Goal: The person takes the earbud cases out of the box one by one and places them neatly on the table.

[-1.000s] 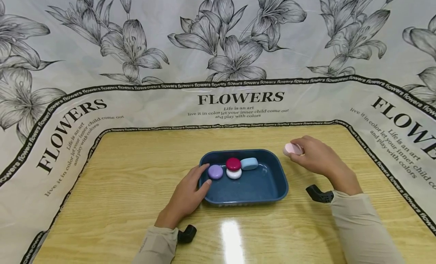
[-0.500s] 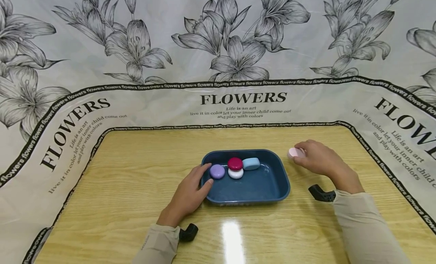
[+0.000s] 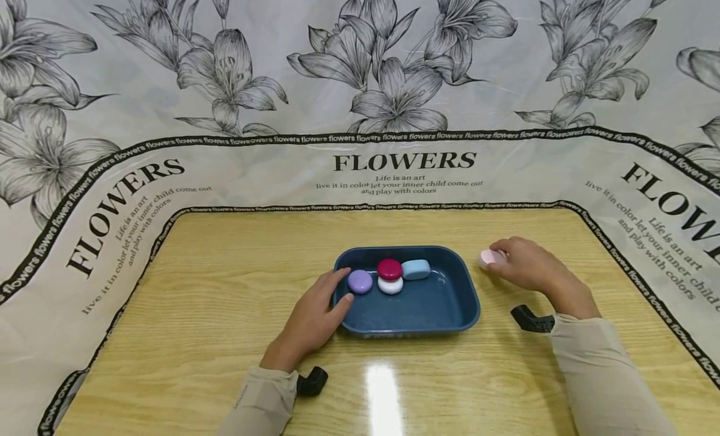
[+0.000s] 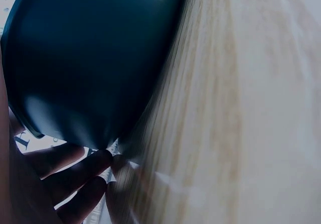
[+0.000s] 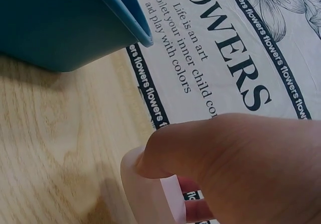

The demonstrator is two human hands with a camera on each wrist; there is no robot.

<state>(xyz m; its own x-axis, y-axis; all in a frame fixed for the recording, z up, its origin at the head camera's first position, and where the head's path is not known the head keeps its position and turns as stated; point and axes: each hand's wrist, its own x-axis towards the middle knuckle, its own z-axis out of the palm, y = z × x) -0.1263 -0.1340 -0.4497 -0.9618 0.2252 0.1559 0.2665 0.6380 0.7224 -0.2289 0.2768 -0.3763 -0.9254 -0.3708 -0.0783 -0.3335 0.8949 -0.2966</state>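
A person's left hand (image 3: pixel 312 314) is touching a dark blue tray (image 3: pixel 416 314). Inside, a red disc (image 3: pixel 389 269) is overlapping a white disc (image 3: pixel 390 286), between a purple disc (image 3: pixel 360 282) and a light-blue block (image 3: pixel 417 269). The right hand (image 3: pixel 523 261) is pinching a pink piece (image 3: pixel 488 257) beside the tray.

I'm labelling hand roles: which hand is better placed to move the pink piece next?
Probably the right hand: it pinches the pink piece outside the tray, while the left hand is at the tray's opposite end.

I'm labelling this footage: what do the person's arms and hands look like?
Long beige fabric sleeves, slightly creased, with a small, black, bent device at the end of each. The left hand and the right hand wear no gloves.
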